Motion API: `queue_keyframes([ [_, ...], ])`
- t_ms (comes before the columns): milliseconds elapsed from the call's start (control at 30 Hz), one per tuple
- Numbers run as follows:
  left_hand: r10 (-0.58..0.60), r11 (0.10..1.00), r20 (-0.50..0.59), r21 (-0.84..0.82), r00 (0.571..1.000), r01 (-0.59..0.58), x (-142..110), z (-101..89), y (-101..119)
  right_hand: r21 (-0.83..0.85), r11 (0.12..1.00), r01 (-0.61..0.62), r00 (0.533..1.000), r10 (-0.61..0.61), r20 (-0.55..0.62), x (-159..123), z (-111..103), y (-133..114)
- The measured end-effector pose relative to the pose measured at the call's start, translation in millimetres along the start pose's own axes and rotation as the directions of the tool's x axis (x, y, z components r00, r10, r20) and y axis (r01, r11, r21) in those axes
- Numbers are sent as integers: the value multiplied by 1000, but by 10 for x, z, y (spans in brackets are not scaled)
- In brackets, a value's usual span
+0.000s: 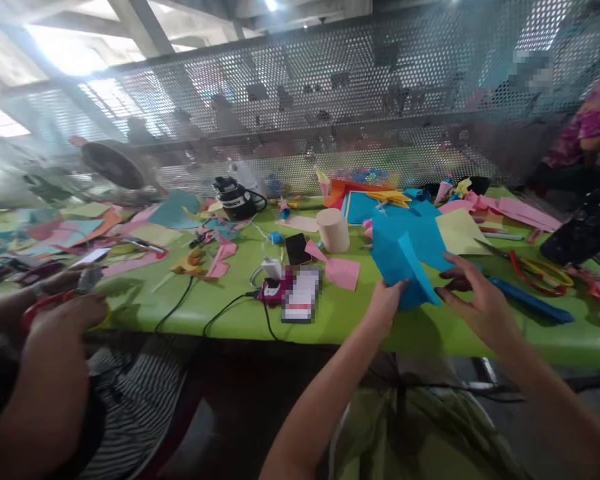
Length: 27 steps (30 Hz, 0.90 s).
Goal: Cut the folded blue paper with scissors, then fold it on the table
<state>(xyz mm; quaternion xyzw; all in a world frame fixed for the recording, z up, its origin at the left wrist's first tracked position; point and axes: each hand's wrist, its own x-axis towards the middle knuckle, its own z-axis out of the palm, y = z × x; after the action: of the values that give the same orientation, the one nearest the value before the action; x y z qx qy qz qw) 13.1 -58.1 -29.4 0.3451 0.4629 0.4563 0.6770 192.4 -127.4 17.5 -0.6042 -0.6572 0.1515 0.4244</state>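
Note:
My left hand (386, 305) pinches the lower edge of a folded sheet of blue paper (405, 273), thumb on top, held just above the green table. To the right of that sheet is my right hand (473, 293), its fingers curved and apart with nothing visible between them. Its fingertips are close to the sheet's right side; whether they touch it I cannot tell. More blue paper (425, 230) lies behind the folded piece, beside a pale yellow sheet (464, 231). Scissors with red and yellow handles (540, 272) and a blue tool-like object (533, 300) rest right of my right hand.
At the left, a co-worker's hand (73, 310) holds red-handled scissors. On the green table (230, 313) are a phone (301, 297), a purple power strip (276, 290) with cables, a beige cylinder (333, 231), pink paper (343, 272) and a black bottle (233, 199). A perforated screen stands behind.

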Motion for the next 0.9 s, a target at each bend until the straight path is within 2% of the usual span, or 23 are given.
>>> queue_keyframes([
  [133, 32, 997, 128, -71, 991, -23, -237, -95, -27, 200, 979, -42, 999, 45, -7, -54, 84, 185],
  [200, 61, 997, 90, -51, 994, -56, -281, -115, -12, 246, 969, -10, 1000, 10, 3, -106, 62, 189],
  [333, 123, 992, -59, 38, 991, -121, -260, -76, 8, 110, 985, 132, 984, -144, 109, -166, 60, 34],
  [433, 141, 989, -28, 44, 990, -140, -246, -35, 0, -29, 987, 157, 986, -155, 61, -90, 106, 18],
  [533, 129, 990, 67, 50, 989, -133, -297, -76, 21, -28, 997, 73, 997, -73, 14, 62, 104, 214],
  [633, 91, 983, 144, 146, 985, -112, -380, -247, 117, 9, 999, 32, 995, -33, 98, 183, 32, 505],
  [667, 141, 956, 126, 238, 982, -168, -400, -323, 165, 11, 1000, 27, 990, -28, 136, 204, 2, 592],
  [700, 252, 894, 92, 359, 963, -269, -409, -399, 216, 11, 1000, 25, 985, -27, 172, 215, -27, 666],
  [733, 366, 782, 108, 503, 924, -368, -407, -470, 266, 13, 1000, 26, 979, -28, 201, 218, -52, 724],
  [767, 444, 618, 198, 639, 874, -458, -394, -528, 311, 17, 999, 27, 974, -30, 222, 216, -74, 765],
  [833, 454, 271, 433, 765, 779, -584, -341, -594, 374, 23, 999, 24, 968, -29, 250, 206, -106, 800],
  [867, 398, 148, 533, 765, 746, -626, -308, -601, 389, 17, 1000, 20, 964, -24, 265, 200, -117, 801],
  [900, 331, 65, 605, 752, 725, -656, -276, -594, 393, 5, 1000, 17, 961, -18, 275, 195, -125, 795],
])
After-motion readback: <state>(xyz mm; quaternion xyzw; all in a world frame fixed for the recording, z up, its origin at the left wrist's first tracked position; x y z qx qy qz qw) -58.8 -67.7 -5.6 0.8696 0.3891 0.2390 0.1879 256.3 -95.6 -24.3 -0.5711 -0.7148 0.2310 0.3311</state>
